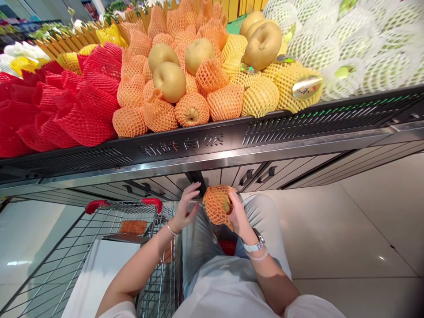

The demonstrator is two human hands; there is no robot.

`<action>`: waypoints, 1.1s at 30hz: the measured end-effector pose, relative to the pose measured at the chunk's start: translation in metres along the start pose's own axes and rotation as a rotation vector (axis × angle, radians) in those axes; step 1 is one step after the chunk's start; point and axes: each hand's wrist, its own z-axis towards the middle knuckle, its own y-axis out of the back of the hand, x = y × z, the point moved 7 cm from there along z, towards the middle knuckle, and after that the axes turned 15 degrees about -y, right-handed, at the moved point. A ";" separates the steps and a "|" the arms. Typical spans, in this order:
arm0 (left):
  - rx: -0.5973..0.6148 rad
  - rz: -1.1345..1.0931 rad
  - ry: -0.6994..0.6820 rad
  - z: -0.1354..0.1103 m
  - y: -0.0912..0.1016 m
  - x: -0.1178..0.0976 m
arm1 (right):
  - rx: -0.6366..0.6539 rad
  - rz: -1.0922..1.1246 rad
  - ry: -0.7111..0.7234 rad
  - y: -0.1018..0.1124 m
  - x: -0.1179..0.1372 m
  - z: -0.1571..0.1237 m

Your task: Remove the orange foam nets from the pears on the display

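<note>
My right hand [239, 216] is closed around a pear in an orange foam net [217, 205], held low in front of the display's lower doors. My left hand [186, 207] is just to the left of it, fingers spread and curled toward the net's edge, holding nothing I can make out. Both wrists wear bracelets, and the right one also has a watch. Above, the black-edged fruit shelf [198, 143] carries bare yellow pears [170, 81] among orange-netted fruit [192, 109].
A wire shopping cart [132, 229] with red handle ends stands at my left, with an orange net lying inside. Red-netted fruit [82, 106] fills the shelf's left side, yellow-netted [261, 95] and white-netted fruit [364, 53] the right. Tiled floor [347, 229] lies to the right.
</note>
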 end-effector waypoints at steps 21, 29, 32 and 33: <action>-0.016 0.154 -0.244 0.002 0.024 -0.007 | 0.175 0.339 -0.195 -0.011 -0.024 0.001; -0.276 -0.197 0.110 -0.003 0.025 0.006 | 0.193 0.451 -0.271 -0.008 -0.027 -0.001; -0.007 -0.185 0.089 0.001 0.007 -0.010 | 0.198 0.537 -0.355 -0.013 -0.036 0.001; 0.058 -0.179 0.115 0.000 0.002 -0.012 | 0.206 0.563 -0.384 -0.015 -0.039 0.001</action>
